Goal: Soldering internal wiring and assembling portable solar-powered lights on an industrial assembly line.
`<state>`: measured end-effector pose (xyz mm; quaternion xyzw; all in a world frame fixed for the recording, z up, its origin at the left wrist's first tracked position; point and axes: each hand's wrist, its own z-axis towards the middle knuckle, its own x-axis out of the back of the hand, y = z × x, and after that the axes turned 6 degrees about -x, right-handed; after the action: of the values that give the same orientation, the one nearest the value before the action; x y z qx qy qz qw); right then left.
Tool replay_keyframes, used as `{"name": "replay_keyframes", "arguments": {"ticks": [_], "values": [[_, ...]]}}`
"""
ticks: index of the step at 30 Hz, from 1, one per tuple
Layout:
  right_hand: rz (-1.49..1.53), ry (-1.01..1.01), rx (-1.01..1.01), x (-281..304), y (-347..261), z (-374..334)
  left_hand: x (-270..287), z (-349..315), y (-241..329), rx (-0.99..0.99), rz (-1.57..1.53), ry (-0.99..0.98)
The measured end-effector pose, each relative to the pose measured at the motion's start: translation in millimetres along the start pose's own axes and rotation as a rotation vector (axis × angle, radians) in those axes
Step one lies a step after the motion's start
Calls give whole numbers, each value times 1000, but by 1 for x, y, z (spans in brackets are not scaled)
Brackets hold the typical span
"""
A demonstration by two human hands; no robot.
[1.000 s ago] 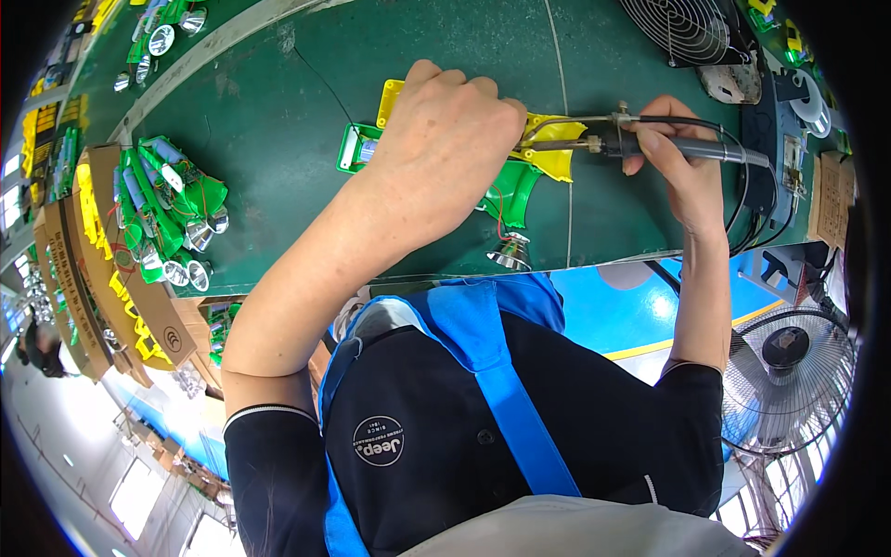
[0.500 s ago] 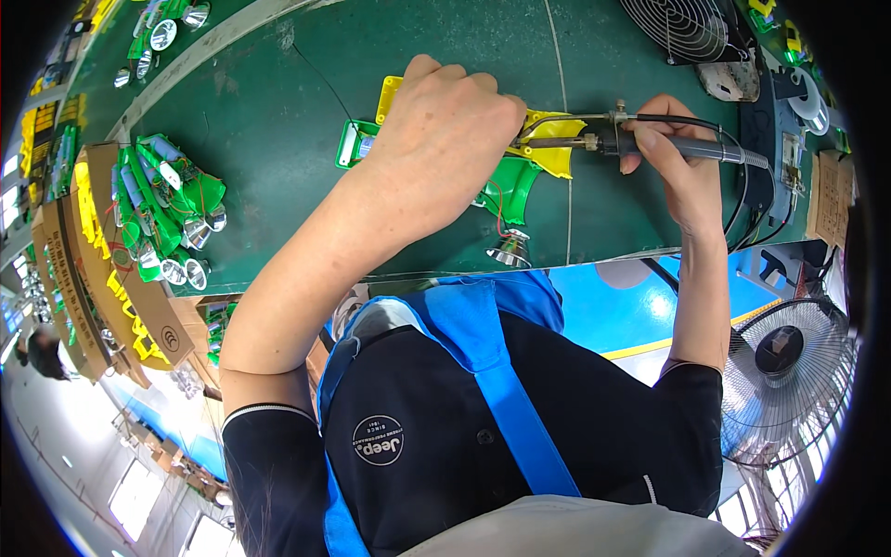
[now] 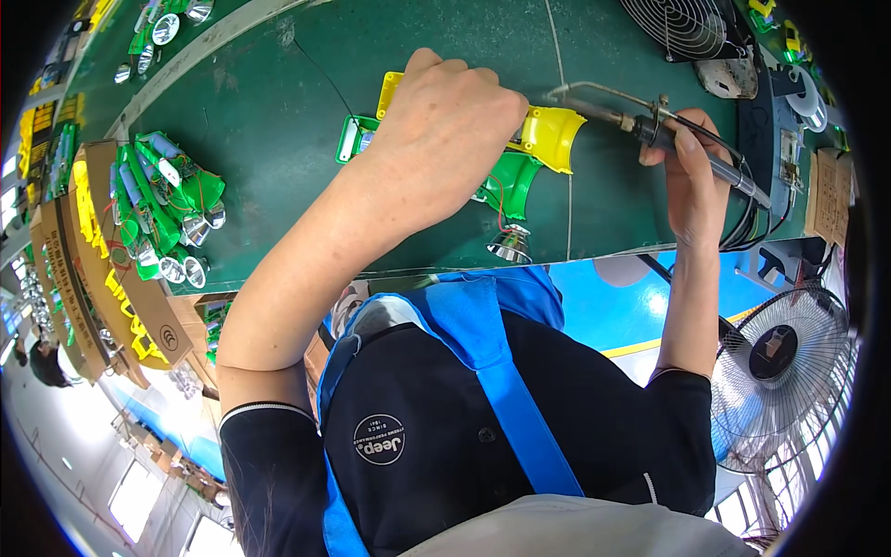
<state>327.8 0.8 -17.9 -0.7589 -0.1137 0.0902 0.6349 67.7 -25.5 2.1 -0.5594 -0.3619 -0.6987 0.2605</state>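
My left hand (image 3: 445, 139) presses down on a yellow plastic flashlight shell (image 3: 549, 136) lying on the green bench (image 3: 260, 111). Under and beside it lies a green shell (image 3: 509, 184) with red wires and a shiny silver reflector (image 3: 510, 245) at the bench's near edge. My right hand (image 3: 689, 167) grips a soldering iron (image 3: 650, 125) like a pen. Its metal tip (image 3: 561, 92) hovers just above the yellow shell, apart from it. A black cable runs from the iron to the right.
A heap of green shells and silver reflectors (image 3: 162, 218) lies at the left, by cardboard boxes of yellow parts (image 3: 93, 269). A small fan (image 3: 682, 23) stands at the back right. A floor fan (image 3: 780, 371) stands low at the right.
My right hand has lifted the soldering iron up and away from the yellow shell. My left hand stays on the shell.
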Motion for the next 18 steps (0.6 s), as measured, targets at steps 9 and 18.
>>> {"name": "replay_keyframes", "arguments": {"ticks": [9,18], "values": [[226,160,161,-19,24,-13,-5,0,-2,-29,-5,48],[322,143,188,-30,23,-8,3,-17,-7,-111,50,227]]}}
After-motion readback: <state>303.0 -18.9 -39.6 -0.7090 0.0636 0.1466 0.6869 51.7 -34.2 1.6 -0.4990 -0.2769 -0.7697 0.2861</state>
